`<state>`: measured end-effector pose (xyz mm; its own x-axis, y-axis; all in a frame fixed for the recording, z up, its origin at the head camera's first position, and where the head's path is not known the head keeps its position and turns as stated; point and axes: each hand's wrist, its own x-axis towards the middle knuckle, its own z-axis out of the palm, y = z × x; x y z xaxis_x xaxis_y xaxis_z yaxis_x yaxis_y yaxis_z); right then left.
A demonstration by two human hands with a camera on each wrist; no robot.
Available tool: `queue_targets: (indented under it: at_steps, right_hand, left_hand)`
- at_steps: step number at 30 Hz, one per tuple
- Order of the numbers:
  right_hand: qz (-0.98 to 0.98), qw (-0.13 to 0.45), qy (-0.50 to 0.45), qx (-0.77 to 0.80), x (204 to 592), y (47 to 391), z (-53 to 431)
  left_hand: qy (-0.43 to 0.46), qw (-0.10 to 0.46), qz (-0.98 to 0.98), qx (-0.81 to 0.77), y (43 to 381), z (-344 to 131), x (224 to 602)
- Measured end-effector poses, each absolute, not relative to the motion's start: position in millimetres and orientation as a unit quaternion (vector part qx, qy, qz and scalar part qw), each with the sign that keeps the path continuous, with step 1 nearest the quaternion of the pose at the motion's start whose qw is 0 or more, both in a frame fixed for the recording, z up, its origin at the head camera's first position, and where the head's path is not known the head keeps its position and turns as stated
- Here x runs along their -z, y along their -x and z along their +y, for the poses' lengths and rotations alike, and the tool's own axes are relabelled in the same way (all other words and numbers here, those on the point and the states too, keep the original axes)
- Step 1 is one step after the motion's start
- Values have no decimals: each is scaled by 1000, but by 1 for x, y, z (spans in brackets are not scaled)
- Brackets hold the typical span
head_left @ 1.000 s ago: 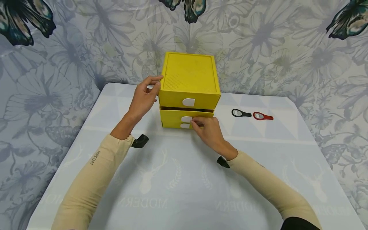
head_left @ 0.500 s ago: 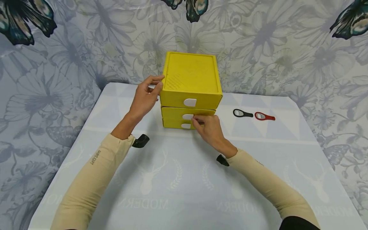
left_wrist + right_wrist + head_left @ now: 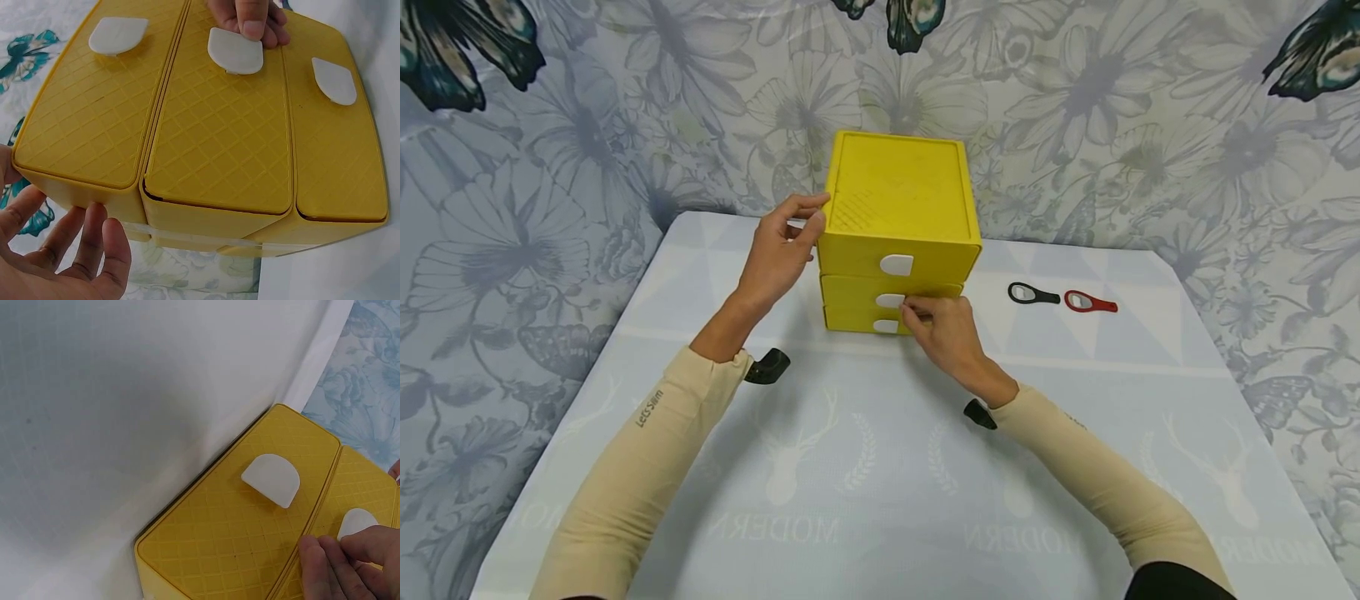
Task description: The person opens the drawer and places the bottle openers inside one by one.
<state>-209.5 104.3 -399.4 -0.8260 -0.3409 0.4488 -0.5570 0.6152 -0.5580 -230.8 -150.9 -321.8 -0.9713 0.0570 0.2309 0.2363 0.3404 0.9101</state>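
Note:
A yellow three-drawer box point(image 3: 902, 187) stands upright on the table, each drawer front bearing a white handle. My right hand point(image 3: 949, 333) pinches the right edge of the middle drawer's handle point(image 3: 236, 53); its other fingers lie against the yellow fronts in the right wrist view. The middle drawer front point(image 3: 219, 137) sits nearly level with the others. My left hand point(image 3: 781, 254) touches the box's upper left side with loosely spread fingertips point(image 3: 115, 240). The top drawer's handle point(image 3: 897, 265) and the bottom drawer's handle point(image 3: 273, 480) are untouched.
To the right of the box lie a black bottle opener point(image 3: 1033, 293) and a red bottle opener point(image 3: 1091, 302). A pale patterned cloth point(image 3: 880, 467) covers the table. Behind stands a floral wall covering point(image 3: 1075, 125) with butterflies.
The middle drawer, slightly out one second ago with a dark gap above it, has slid back into the box under the right hand. The left hand has stayed at the box's side.

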Motion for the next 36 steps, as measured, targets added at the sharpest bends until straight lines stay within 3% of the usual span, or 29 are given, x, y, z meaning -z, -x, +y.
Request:
queue_targets:
  at_steps: [18, 30, 36]
  right_hand:
    - [-901, 119, -226, -350, 397, 210, 109]
    - [-918, 34, -200, -342, 407, 206, 115]
    - [-918, 25, -212, -333, 413, 209, 113]
  left_hand:
    - [82, 77, -816, 566, 231, -151, 322]
    - [83, 83, -815, 567, 230, -152, 322]
    - [85, 76, -813, 572, 231, -150, 322]
